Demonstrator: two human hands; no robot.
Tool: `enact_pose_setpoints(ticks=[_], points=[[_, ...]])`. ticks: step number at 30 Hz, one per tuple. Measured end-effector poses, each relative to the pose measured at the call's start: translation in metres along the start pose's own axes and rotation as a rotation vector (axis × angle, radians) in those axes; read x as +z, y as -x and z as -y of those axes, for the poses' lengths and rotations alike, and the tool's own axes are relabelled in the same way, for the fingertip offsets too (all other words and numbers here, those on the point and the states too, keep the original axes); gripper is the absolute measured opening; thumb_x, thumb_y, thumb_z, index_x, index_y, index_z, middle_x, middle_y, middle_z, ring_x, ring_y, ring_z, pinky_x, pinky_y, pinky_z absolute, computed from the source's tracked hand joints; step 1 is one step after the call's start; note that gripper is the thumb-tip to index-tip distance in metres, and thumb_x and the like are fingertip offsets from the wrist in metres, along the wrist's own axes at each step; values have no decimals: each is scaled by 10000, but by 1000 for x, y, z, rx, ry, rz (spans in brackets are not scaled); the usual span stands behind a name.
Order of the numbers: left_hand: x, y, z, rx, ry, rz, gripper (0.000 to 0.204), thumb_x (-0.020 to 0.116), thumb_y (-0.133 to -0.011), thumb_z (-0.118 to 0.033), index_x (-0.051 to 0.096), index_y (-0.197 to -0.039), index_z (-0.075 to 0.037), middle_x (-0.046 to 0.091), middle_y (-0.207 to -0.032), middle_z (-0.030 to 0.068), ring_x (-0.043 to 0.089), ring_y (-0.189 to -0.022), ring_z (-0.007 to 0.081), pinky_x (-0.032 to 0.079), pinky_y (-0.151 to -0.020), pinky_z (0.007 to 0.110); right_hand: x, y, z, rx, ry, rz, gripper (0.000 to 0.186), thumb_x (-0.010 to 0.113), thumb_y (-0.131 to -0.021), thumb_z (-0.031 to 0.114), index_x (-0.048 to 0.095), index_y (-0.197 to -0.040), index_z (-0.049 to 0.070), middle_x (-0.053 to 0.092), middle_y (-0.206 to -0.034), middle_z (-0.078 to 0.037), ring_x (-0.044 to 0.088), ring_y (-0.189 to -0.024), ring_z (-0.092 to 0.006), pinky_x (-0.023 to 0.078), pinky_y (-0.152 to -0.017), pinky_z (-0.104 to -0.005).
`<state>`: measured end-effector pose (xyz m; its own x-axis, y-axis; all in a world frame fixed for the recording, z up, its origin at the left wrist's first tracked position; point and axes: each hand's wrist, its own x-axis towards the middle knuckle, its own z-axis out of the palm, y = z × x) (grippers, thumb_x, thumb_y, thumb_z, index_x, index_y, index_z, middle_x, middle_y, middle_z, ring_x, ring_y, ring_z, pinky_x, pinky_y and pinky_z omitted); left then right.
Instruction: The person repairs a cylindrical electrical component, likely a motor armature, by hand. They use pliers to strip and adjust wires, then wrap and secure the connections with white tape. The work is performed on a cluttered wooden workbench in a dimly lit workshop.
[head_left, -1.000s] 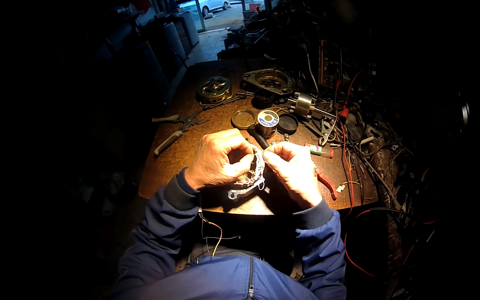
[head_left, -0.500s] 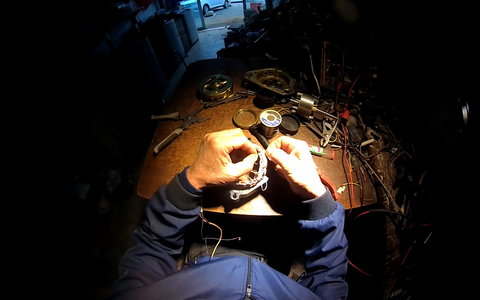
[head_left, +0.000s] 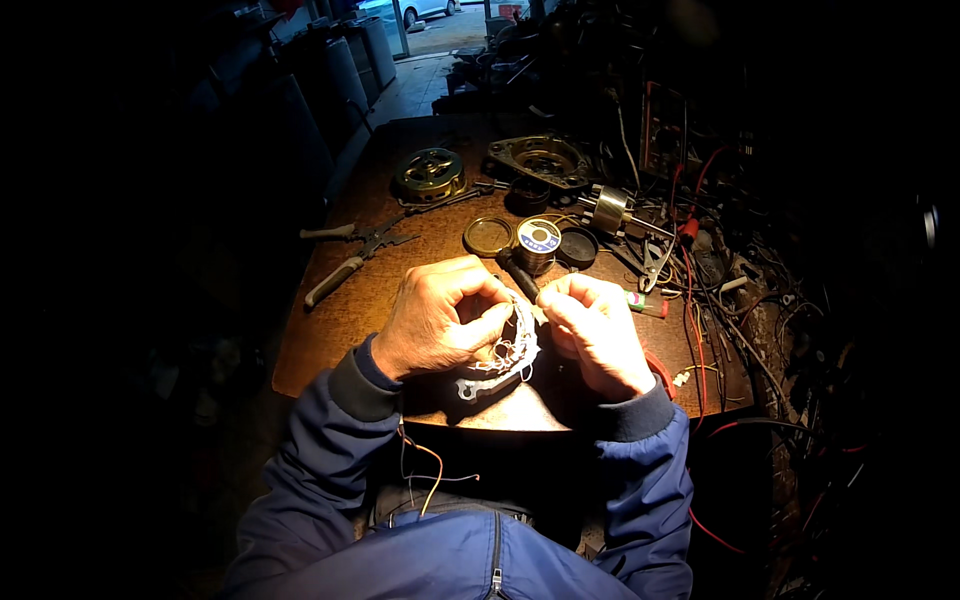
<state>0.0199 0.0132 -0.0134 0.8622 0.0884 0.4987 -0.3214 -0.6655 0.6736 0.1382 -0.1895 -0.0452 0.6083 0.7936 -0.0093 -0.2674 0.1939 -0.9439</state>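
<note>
A motor stator (head_left: 490, 384) with white laced windings and a grey metal lug stands near the table's front edge, under the lamp. My left hand (head_left: 438, 318) curls over its left and upper side, thumb and fingers closed at the winding ring. Part of the stator is hidden behind that hand. At the ring's right edge my right hand (head_left: 598, 335) is closed in a pinch, fingertips close to the winding. Whatever sits between those fingertips is too small to make out. Loose white cord ends stick out inside the ring.
Beyond my hands stand a wire spool (head_left: 539, 240), a round open tin (head_left: 489, 237) and a black lid (head_left: 578, 248). Pliers (head_left: 360, 250) lie left. Brass-coloured motor covers (head_left: 431, 175) and a rotor (head_left: 610, 210) are farther back. Tangled wires (head_left: 735, 310) crowd the right side.
My right hand has shifted slightly right, its fingertips a little farther from the ring. The stator has turned slightly under my left hand, which has barely moved.
</note>
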Motion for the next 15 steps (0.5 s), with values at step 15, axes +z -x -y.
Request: enact_pose_setpoints(ticks=[15], points=[[-2, -3, 5, 103, -10, 37, 60, 816, -834, 14, 788, -873, -21, 728, -833, 50, 682, -711, 121, 510, -617, 263, 5, -3, -3, -102, 253, -65, 168, 765, -957, 103, 740, -1016, -52, 753, -874, -53, 671, -766, -88, 548, -696, -247]])
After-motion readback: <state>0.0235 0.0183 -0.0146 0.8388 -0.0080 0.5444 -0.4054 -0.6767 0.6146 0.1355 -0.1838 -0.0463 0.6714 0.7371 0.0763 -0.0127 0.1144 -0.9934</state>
